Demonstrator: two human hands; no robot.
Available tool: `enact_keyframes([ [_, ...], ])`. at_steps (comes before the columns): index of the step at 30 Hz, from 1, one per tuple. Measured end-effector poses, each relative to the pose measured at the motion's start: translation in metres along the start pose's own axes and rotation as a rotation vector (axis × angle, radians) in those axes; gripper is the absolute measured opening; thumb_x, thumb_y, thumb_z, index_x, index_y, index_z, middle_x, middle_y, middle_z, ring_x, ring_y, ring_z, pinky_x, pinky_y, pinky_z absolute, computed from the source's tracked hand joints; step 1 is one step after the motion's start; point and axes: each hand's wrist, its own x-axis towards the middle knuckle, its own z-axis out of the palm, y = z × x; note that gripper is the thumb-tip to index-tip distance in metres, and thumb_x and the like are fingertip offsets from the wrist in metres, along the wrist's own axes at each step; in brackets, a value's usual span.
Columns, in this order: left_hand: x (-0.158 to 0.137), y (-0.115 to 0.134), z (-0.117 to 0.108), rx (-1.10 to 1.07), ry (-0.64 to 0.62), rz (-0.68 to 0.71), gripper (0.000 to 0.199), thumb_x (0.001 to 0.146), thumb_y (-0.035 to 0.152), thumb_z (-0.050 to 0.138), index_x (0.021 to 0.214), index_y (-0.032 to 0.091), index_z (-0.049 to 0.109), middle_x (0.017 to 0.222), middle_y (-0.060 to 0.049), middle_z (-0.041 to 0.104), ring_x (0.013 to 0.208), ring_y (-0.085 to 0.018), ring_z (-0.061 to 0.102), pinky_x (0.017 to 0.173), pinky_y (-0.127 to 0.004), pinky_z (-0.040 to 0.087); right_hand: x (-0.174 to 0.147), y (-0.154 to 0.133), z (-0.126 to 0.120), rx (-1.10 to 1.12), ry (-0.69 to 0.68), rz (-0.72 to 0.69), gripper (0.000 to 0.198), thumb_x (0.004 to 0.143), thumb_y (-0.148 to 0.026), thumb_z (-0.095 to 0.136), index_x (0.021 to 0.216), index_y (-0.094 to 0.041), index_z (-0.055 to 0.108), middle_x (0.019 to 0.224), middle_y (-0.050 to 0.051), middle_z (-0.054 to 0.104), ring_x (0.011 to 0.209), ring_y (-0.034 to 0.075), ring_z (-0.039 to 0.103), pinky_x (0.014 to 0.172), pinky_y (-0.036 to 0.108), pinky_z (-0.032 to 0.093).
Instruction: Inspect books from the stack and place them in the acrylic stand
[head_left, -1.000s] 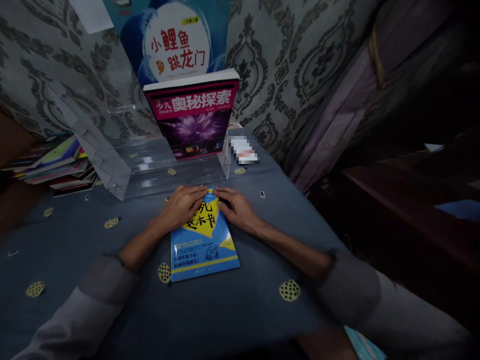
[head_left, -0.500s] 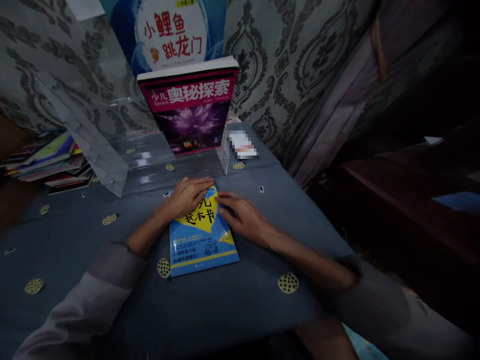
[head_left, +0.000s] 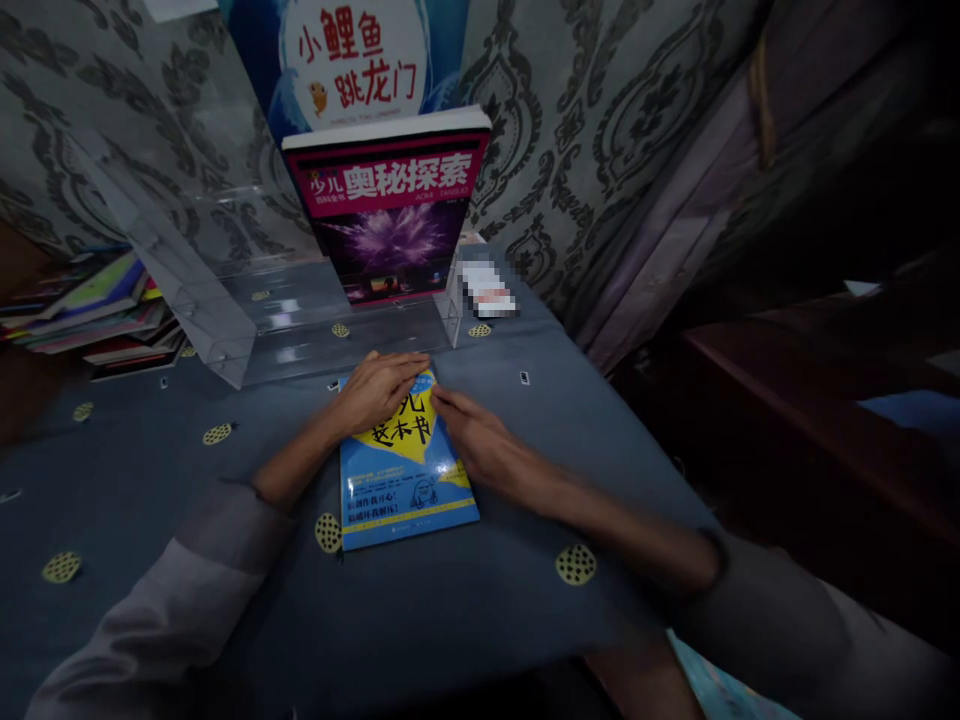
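Observation:
A blue and yellow book (head_left: 409, 490) lies closed on the table, its front cover facing up. Across its upper part rests my left hand (head_left: 384, 388), flat with the fingers stretched out to the right, covering some of the title. My right hand (head_left: 487, 445) is at the book's right edge, fingers extended and fingertips touching near the upper right side. Its thumb is mostly hidden from view. Neither hand is wrapped around anything.
Behind the book stands a clear acrylic book rack (head_left: 300, 360) holding a purple and black book (head_left: 390, 230) and a blue book (head_left: 352, 65). A pile of books (head_left: 97, 310) lies at the left. The table (head_left: 262, 600) drops off at its right edge.
The right hand's fingers have drawn together and turned down along the book's right edge. The left hand stays flat on the cover. The view has shifted slightly.

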Motion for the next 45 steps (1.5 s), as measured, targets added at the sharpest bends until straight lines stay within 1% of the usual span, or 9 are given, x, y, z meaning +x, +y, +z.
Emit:
enact_keyframes([
  [5,0.000,0.001,-0.001,-0.001,-0.019,-0.014,0.042,0.101,0.026,0.036,0.136,0.024,0.059,0.145,-0.007,0.058,0.134,-0.025,0.054,0.111,-0.055,0.036,0.023,0.013,-0.005,-0.001,0.006,-0.012,0.049,0.092,-0.010,0.043,0.138,-0.024,0.057,0.143,0.008,0.058,0.136,0.025,0.052,0.116,0.045,0.044],
  [11,0.000,0.000,-0.001,-0.001,-0.037,-0.009,0.043,0.102,0.026,0.035,0.139,0.024,0.057,0.147,-0.008,0.056,0.136,-0.025,0.051,0.111,-0.055,0.035,0.025,0.023,-0.004,0.026,0.048,-0.117,0.044,0.101,-0.020,0.039,0.142,-0.024,0.053,0.143,0.007,0.058,0.136,0.023,0.052,0.115,0.046,0.046],
  [15,-0.001,0.000,-0.001,-0.010,-0.014,0.028,0.042,0.101,0.026,0.037,0.137,0.024,0.058,0.145,-0.009,0.058,0.135,-0.025,0.052,0.110,-0.056,0.035,0.020,0.021,-0.005,0.016,0.044,-0.107,0.042,0.103,-0.024,0.037,0.141,-0.026,0.054,0.144,0.007,0.057,0.136,0.024,0.052,0.116,0.046,0.045],
  [19,-0.003,0.004,-0.002,0.007,-0.016,0.047,0.041,0.100,0.023,0.038,0.135,0.023,0.059,0.144,-0.010,0.059,0.134,-0.025,0.053,0.108,-0.055,0.037,0.014,0.017,-0.008,-0.015,0.023,-0.098,0.043,0.102,-0.021,0.037,0.141,-0.024,0.054,0.144,0.008,0.057,0.135,0.024,0.053,0.115,0.049,0.046],
  [23,-0.006,0.008,-0.002,0.019,-0.025,0.077,0.042,0.098,0.020,0.040,0.136,0.021,0.058,0.143,-0.010,0.060,0.134,-0.025,0.053,0.107,-0.050,0.039,0.007,0.013,-0.009,-0.032,0.005,-0.090,0.045,0.100,-0.017,0.038,0.142,-0.023,0.053,0.147,0.008,0.055,0.137,0.025,0.051,0.115,0.049,0.045],
  [28,-0.013,0.012,0.002,0.015,0.009,0.141,0.042,0.098,0.018,0.041,0.135,0.020,0.059,0.139,-0.009,0.063,0.133,-0.023,0.055,0.103,-0.044,0.042,-0.002,0.004,-0.009,-0.017,0.001,-0.083,0.048,0.098,-0.014,0.038,0.144,-0.022,0.052,0.147,0.008,0.055,0.138,0.025,0.050,0.117,0.050,0.042],
  [36,-0.029,0.034,0.001,-0.013,0.007,0.140,0.038,0.102,0.025,0.038,0.132,0.021,0.062,0.139,-0.008,0.063,0.130,-0.022,0.057,0.102,-0.046,0.043,-0.025,-0.006,-0.004,-0.026,0.013,-0.073,0.048,0.097,-0.016,0.038,0.143,-0.018,0.052,0.146,0.013,0.055,0.137,0.025,0.052,0.115,0.050,0.045],
  [40,-0.038,0.045,-0.001,-0.015,0.003,0.142,0.039,0.099,0.021,0.041,0.132,0.021,0.062,0.139,-0.009,0.063,0.129,-0.023,0.058,0.102,-0.045,0.042,-0.037,-0.013,-0.003,-0.025,0.001,-0.058,0.049,0.098,-0.016,0.037,0.144,-0.018,0.051,0.147,0.014,0.055,0.137,0.026,0.052,0.114,0.051,0.045],
  [45,-0.049,0.055,0.001,-0.021,0.007,0.205,0.040,0.097,0.017,0.043,0.133,0.022,0.062,0.138,-0.008,0.064,0.128,-0.022,0.059,0.102,-0.044,0.042,-0.055,-0.025,-0.005,-0.007,-0.014,-0.030,0.051,0.097,-0.014,0.038,0.146,-0.020,0.051,0.151,0.011,0.052,0.140,0.026,0.048,0.117,0.051,0.043],
])
